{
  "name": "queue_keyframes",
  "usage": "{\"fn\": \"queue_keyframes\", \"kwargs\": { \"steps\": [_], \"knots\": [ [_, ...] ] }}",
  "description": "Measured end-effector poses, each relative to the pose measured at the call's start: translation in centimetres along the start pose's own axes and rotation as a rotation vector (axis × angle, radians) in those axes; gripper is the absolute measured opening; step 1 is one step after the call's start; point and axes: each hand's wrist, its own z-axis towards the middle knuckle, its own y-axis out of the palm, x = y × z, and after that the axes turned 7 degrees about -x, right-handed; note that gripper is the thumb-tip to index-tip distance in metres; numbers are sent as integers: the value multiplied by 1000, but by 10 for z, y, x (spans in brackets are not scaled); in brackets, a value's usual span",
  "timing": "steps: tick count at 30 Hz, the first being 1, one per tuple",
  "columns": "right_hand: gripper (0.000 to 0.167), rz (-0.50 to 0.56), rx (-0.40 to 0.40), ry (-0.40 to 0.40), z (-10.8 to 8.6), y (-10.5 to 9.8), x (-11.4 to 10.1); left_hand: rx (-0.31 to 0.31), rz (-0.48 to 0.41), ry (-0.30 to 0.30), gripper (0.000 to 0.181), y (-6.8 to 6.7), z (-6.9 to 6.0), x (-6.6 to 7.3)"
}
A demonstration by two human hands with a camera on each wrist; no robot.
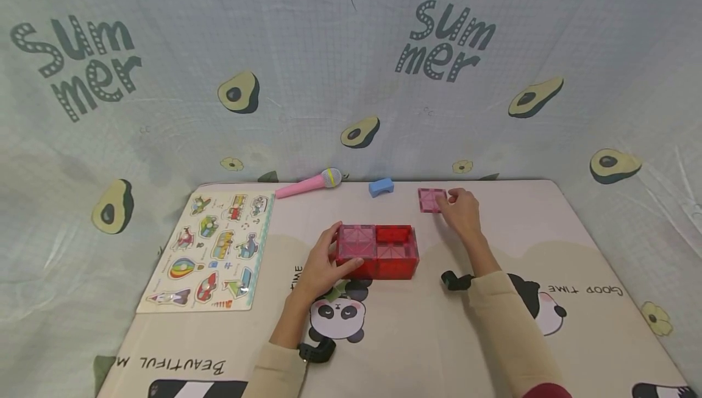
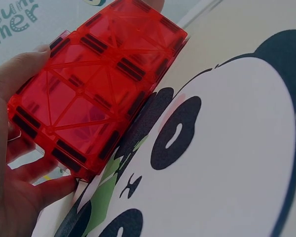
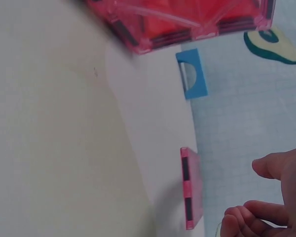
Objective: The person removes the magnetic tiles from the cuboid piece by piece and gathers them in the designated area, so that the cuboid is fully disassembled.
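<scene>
Red box (image 1: 395, 269), left hand (image 1: 320, 269) gripping its edges, stands clear of pink tile (image 1: 429, 200) beside loose right hand (image 1: 464, 213).

I count one each: translucent red box (image 1: 390, 269), loose pink square tile (image 1: 429, 200), blue arched block (image 1: 381, 188), pink microphone (image 1: 303, 186), picture board (image 1: 212, 245).

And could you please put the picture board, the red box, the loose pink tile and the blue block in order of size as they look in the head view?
1. Picture board
2. Red box
3. Pink tile
4. Blue block, smallest
</scene>
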Motion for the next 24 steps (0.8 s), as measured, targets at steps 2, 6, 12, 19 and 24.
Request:
{"fn": "queue_keyframes", "kwargs": {
  "steps": [2, 6, 12, 19, 24],
  "knots": [
    [56, -7, -4, -18, -4, -1, -2, 0, 0, -1, 93, 0, 0, 0],
    [54, -1, -10, -54, -12, -1, -7, 0, 3, -9, 94, 0, -1, 0],
    [53, 19, -13, -88, -25, -2, -17, 0, 4, -12, 94, 0, 0, 1],
    [53, 35, -32, -129, -40, -2, -27, 4, 6, -13, 95, 1, 0, 0],
    [51, 51, -27, -170, -50, -1, -32, 6, 3, -7, 94, 1, 0, -1]
  ]
}}
